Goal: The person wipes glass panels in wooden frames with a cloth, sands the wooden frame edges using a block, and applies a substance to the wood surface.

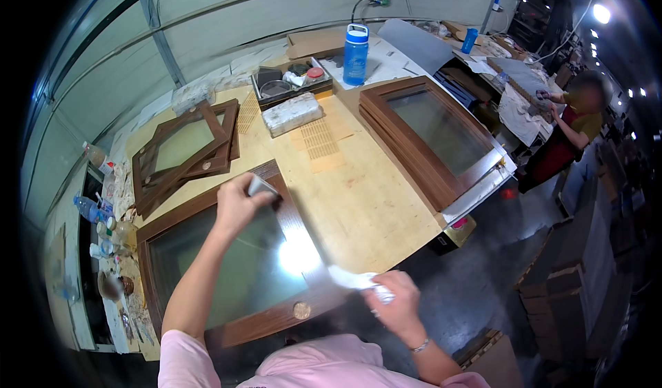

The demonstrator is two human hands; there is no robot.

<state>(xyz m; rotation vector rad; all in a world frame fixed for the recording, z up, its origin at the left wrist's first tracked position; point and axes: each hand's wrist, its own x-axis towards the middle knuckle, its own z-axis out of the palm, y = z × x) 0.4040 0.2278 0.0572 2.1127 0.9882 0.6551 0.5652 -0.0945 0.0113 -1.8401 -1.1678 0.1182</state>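
A brown wood-framed glass panel [227, 264] lies flat on the table in front of me, with a bright light reflected in its glass. My left hand [240, 202] is closed on a small grey-white flat piece [262, 185] at the panel's far right corner; its exact kind is unclear. Past the panel's right edge, my right hand [398, 307] grips a crumpled white cloth [358, 278], its loose end blurred and reaching the frame's edge. A round tan spot [302, 310] shows on the near right corner of the frame.
More framed panels [224, 136] lie askew at far left; a neat stack [441, 140] stands right. Behind are a white wrapped block [292, 114], a tray of small items [269, 100] and a blue bottle [356, 56]. Bottles [89, 209] line the left side. A person [572, 126] works at right.
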